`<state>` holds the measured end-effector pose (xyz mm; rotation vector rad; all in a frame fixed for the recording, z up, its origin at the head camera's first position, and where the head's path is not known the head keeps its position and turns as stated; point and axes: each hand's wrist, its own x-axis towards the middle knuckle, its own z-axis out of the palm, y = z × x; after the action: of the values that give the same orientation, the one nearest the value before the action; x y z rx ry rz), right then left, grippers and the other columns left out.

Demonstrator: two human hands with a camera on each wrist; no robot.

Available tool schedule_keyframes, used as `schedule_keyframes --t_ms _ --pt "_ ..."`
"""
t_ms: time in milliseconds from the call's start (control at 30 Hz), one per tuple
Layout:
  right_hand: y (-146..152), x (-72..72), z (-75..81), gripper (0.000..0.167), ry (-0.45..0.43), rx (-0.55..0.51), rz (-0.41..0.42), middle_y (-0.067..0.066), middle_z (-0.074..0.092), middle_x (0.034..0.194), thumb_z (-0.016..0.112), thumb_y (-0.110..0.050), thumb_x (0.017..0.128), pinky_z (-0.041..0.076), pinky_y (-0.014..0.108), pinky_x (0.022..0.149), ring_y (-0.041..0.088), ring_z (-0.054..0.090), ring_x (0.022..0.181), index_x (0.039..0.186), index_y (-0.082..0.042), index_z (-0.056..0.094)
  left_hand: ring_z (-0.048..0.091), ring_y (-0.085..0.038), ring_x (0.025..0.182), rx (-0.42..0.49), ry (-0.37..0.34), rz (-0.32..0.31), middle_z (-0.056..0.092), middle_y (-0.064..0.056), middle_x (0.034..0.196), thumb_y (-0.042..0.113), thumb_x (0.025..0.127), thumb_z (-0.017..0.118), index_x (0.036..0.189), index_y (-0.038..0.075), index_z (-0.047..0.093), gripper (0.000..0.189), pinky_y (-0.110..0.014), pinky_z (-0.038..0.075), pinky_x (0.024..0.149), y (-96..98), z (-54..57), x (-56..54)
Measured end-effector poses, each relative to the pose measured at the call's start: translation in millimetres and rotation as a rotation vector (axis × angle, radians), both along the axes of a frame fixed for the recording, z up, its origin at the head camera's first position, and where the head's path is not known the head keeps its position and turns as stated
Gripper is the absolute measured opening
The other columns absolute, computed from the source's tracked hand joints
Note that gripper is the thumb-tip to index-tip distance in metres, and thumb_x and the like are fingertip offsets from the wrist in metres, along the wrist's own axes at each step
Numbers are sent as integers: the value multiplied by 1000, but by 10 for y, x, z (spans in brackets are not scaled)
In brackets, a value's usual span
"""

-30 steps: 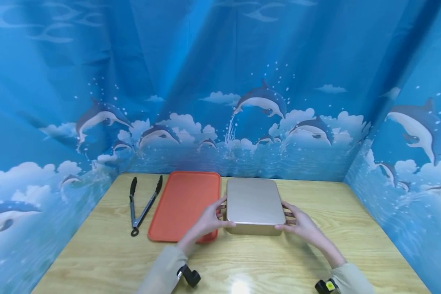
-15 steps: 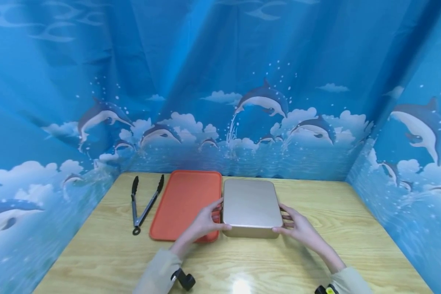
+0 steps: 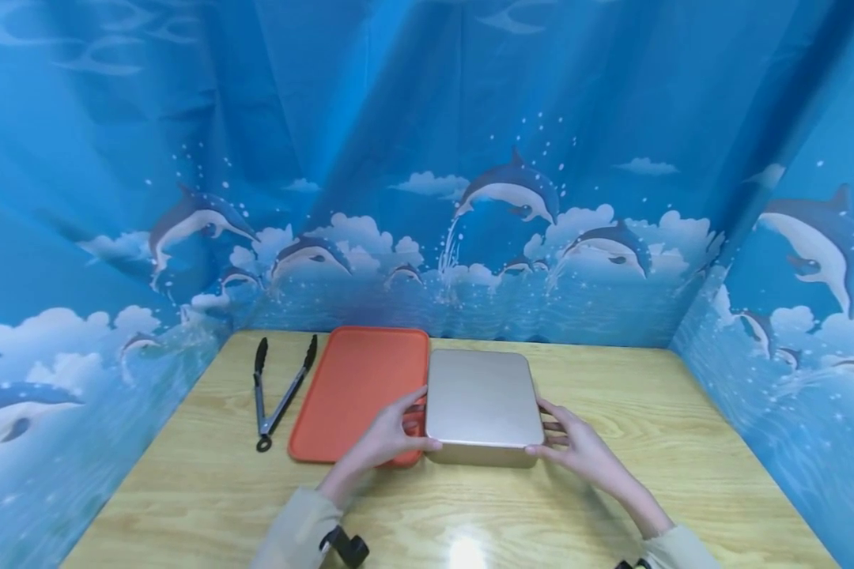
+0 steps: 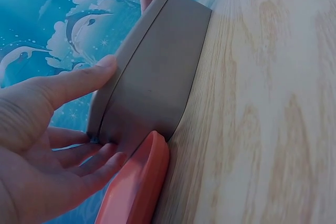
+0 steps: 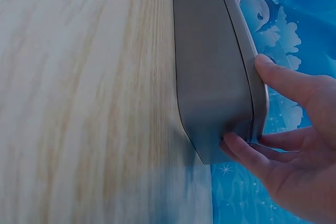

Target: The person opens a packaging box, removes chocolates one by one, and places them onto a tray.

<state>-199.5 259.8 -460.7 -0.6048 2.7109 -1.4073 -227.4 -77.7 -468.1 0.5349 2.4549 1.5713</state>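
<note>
On my feed the lidded, rectangular, champagne-coloured metal box (image 3: 482, 399) sits on the pale wood-grain table (image 3: 648, 403), its inside hidden by the lid. The left hand (image 3: 384, 435) and right hand (image 3: 583, 452) grip opposite near corners, thumbs at the lid's front edge, fingers part-spread along the sides; some fingertips I can't make out. The red rounded rectangular tray (image 3: 356, 387) is just beside the box, partly covered by the left hand; whether they touch, I can't tell. The right sleeve (image 3: 679, 549) is cut off.

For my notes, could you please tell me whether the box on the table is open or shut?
Shut: the box has its lid on, with only a thin seam between them in both wrist views.
</note>
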Motion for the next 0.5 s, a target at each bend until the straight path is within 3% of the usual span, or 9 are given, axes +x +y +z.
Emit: schedule_keyframes --t_ms 167,300,500 --pt "17 3 -4 86 -7 14 -7 39 40 147 80 -19 88 56 39 93 48 61 118 151 14 32 54 -43 131 -23 10 -3 49 -26 148 20 77 91 158 1 32 102 -47 50 103 -5 5 11" --pt "22 -7 28 74 -25 11 -42 37 44 146 75 -18 93 56 38 92 47 61 119 149 13 38 54 -42 130 -34 11 -7 49 -26 148 23 78 90 158 1 31 101 -47 51 102 -11 18 21" --pt "-24 -43 108 56 -20 9 -123 30 52 142 61 -18 103 49 42 100 43 56 127 146 13 42 53 -43 132 -4 -2 39 49 -26 148 31 95 73 157 2 34 79 -50 49 104 8 21 -1"
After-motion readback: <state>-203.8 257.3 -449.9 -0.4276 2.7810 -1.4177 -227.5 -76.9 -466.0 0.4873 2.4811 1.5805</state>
